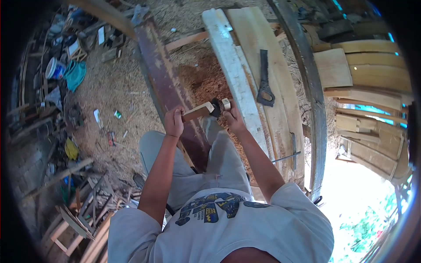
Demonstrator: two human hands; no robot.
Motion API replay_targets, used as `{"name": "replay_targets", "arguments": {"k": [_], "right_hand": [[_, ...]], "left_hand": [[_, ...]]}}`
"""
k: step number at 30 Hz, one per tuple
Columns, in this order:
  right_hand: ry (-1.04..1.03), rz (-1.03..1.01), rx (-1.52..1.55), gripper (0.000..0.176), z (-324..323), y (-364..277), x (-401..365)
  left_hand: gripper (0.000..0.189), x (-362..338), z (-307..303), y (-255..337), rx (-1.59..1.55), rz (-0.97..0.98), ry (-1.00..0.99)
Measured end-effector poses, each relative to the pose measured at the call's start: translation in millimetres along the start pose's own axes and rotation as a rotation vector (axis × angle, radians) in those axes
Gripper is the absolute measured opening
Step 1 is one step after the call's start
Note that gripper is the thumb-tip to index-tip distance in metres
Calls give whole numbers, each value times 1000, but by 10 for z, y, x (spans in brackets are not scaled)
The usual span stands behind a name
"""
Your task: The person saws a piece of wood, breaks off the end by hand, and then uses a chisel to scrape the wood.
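Note:
My left hand (174, 122) is closed around one end of a short wooden piece (196, 112) with a pale upper face and a notched far end. In my right hand (233, 118) the fingers wrap a small wooden block (226, 104) whose pale end points up. The two pieces are close to each other above the reddish shavings, with a dark shape (215, 108) between them that I cannot tell apart clearly. Below my left hand runs a maroon board (162, 70) with worn edges, which I straddle.
Right of my hands lie a white-painted beam (234, 70) and a wide pale plank (274, 96) bearing a handsaw (264, 83) and a thin metal rod (287, 157). A dark post (309, 83) crosses beyond. A white bucket (55, 69) and scrap wood (94, 197) lie at left.

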State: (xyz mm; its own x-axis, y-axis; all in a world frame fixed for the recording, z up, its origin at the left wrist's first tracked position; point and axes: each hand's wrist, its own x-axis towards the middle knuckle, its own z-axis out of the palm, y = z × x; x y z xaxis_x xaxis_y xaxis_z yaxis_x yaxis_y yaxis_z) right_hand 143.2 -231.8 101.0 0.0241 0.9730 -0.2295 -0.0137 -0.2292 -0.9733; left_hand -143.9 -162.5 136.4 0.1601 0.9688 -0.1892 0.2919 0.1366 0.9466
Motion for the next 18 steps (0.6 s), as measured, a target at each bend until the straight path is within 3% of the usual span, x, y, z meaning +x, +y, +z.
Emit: {"name": "replay_targets", "arguments": {"k": [2,4,6,8,10,12,13,18], "right_hand": [[88,-21,76,34,-64,-62,169],[344,102,-561,37,-161,-156,343],[389,141,-467,40,-317,-181,559],[453,231,-573,44,-454,-140,721],[538,203,-651,48,-557,-96,874],[678,-44,-878,53,-660,-25,988],[553,109,-953,63,-696,25,1014],[396,110,-1036,75,-822,314,876]], "left_hand": [[37,250,193,126,13,48,-34],[39,501,372,276,32,94,-64],[41,695,559,435,34,98,-159],[44,794,749,558,3,90,-181],[45,884,940,447,17,42,-192],[46,975,1040,316,-28,18,-270],[47,997,1076,245,-72,-5,-331],[48,944,1241,-115,-107,-162,-334]]}}
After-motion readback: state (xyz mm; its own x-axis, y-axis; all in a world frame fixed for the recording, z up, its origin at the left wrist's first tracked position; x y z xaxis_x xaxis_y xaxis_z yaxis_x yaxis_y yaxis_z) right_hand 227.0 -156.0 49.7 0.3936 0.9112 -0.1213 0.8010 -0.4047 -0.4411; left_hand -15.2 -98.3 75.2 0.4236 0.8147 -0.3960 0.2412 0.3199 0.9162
